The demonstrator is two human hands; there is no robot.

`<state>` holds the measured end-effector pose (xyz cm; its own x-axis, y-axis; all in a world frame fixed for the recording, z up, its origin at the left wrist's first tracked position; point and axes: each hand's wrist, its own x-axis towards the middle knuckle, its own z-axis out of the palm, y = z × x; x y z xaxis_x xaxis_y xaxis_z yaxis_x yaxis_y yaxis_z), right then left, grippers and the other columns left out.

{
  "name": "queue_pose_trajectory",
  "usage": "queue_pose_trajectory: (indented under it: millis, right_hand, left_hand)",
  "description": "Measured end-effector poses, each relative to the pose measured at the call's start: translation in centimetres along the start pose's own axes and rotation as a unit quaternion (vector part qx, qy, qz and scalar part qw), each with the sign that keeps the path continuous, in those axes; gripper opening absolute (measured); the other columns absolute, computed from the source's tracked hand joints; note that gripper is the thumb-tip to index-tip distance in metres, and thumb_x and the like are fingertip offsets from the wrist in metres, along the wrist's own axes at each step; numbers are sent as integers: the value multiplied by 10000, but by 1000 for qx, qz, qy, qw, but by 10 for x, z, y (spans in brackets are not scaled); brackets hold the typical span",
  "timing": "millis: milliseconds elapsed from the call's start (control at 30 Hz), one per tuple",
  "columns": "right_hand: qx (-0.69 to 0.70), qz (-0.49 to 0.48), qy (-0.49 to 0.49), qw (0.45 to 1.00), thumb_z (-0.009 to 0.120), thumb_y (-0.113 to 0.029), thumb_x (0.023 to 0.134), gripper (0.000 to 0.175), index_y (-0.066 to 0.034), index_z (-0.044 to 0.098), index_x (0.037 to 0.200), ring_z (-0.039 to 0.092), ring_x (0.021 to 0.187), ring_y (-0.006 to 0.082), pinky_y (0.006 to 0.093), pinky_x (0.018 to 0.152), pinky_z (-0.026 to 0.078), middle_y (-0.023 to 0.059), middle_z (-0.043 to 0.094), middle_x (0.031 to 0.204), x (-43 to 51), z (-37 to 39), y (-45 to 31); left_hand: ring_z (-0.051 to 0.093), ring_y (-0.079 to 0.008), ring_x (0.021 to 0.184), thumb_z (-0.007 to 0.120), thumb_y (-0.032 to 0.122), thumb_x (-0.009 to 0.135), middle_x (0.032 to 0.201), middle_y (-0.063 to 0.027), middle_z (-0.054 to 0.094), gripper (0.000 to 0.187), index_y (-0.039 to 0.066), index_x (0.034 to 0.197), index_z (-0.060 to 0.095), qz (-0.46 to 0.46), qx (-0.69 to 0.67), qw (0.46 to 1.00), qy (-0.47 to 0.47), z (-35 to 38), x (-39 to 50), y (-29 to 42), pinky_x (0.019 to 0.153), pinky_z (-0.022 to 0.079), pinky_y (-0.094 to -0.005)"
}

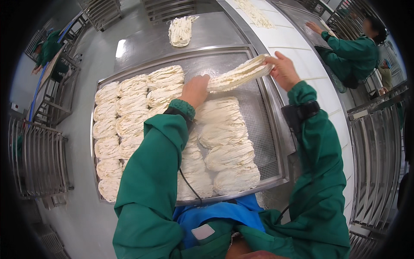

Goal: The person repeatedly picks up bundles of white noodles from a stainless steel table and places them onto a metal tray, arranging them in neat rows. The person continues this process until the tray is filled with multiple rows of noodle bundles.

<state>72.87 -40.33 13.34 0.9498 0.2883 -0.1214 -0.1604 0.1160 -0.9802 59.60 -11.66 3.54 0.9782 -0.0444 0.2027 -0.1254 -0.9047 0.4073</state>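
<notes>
Between my two hands a bundle of pale noodles point(239, 75) is stretched above the upper right part of a metal mesh tray point(270, 129). My left hand point(196, 90) grips its left end. The right end is held in the fingers of my right hand point(284, 69), near the tray's right rim. Folded noodle bundles lie in columns on the tray, among them a column at the left point(106, 121) and one just below my hands point(228, 142). My left forearm hides some of them. Another folded noodle bundle point(180, 31) lies on the steel table beyond the tray.
A white conveyor belt point(299, 61) with loose noodles point(255, 14) runs along the right. Beyond it a co-worker in green point(352, 51) sits at a steel table. Metal racks stand at the left point(38, 158) and right point(376, 168). More people work at the far left point(48, 51).
</notes>
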Motion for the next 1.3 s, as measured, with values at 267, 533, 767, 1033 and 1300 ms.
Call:
queue_pose_trajectory:
  millis: [267, 533, 767, 1033, 1300]
  right_hand:
    - [-302, -162, -139, 929, 715, -175, 936, 377, 49, 651, 1233, 733, 867, 244, 379, 759, 566, 183, 748, 1000, 12, 75, 57]
    - [-427, -374, -140, 811, 597, -143, 976, 271, 41, 691, 1150, 653, 992, 456, 508, 895, 531, 245, 709, 1086, 23, 123, 108]
    - [-502, -368, -153, 768, 563, -202, 1031, 276, 3, 715, 926, 588, 970, 430, 510, 922, 483, 217, 651, 957, 34, 84, 148]
    - [-511, -351, -159, 768, 609, -245, 1020, 338, 21, 699, 831, 585, 958, 412, 511, 860, 508, 208, 639, 925, 36, 83, 162]
    - [-474, -359, -182, 783, 663, -207, 996, 340, 42, 690, 766, 571, 926, 357, 470, 832, 504, 163, 612, 917, 28, 77, 155]
  left_hand:
    - [596, -447, 1136, 877, 149, 804, 1214, -214, 607, 628, 43, 1331, 553, 21, -44, 999, 23, 8, -15, -20, 951, 515, -480]
    - [571, -406, 1257, 750, -21, 817, 1373, -186, 584, 721, 89, 1481, 494, 82, -71, 981, 159, -14, -36, -11, 1040, 503, -434]
    - [618, -348, 1162, 597, -7, 912, 1220, -119, 654, 263, 61, 1163, 635, 108, 31, 994, -12, -18, -54, -13, 925, 546, -424]
    - [622, -387, 1123, 628, 42, 932, 1217, -177, 653, 295, 20, 1225, 657, -3, -54, 998, -15, -27, -38, -1, 911, 532, -456]
    - [559, -366, 1109, 560, 151, 1027, 1141, -176, 612, 285, 32, 1256, 681, 26, 56, 997, 54, 27, -2, 15, 953, 488, -461]
